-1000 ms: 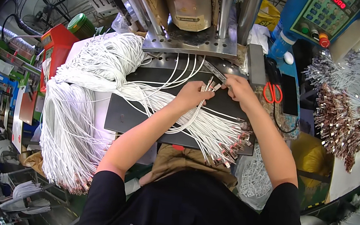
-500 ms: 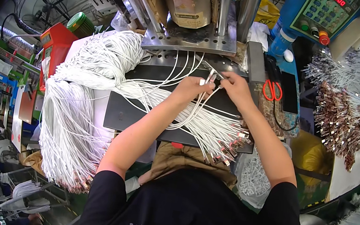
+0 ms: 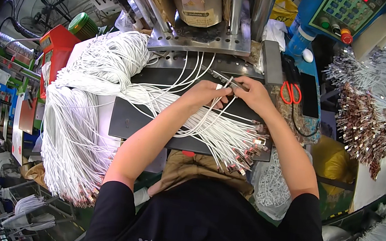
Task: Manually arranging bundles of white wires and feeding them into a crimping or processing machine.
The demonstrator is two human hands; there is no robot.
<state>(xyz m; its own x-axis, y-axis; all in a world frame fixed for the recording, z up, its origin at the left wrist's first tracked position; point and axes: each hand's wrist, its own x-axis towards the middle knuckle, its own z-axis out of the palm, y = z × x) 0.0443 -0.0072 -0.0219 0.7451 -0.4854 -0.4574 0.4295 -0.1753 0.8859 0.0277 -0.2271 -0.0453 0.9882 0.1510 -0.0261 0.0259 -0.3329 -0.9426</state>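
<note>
Both of my hands meet over the dark work plate point(image 3: 137, 124), close to the metal base of a press. My left hand point(image 3: 205, 94) is closed in a pinch on white cables point(image 3: 229, 105), with a small white end at its thumb. My right hand point(image 3: 254, 98) pinches the near end of a narrow metal bar point(image 3: 219, 76), touching the left fingertips. The cable ends where the hands meet are partly hidden by fingers. Beneath my hands lies a bundle of white cables point(image 3: 206, 130), its metal connectors point(image 3: 247, 153) fanned out at the plate's right edge.
A thick heap of white cables point(image 3: 74, 128) hangs at the left. The steel press point(image 3: 199, 44) stands ahead. To the right are orange-handled scissors point(image 3: 291, 93), a dark phone point(image 3: 309, 95), a control panel point(image 3: 346, 16) and another cable pile point(image 3: 380, 103). A bag of small clear parts point(image 3: 274, 187) hangs below.
The view has shifted slightly. My fingers have adjusted around the cable ends and the metal bar, which now shows more fully to the left of my right fingertips.
</note>
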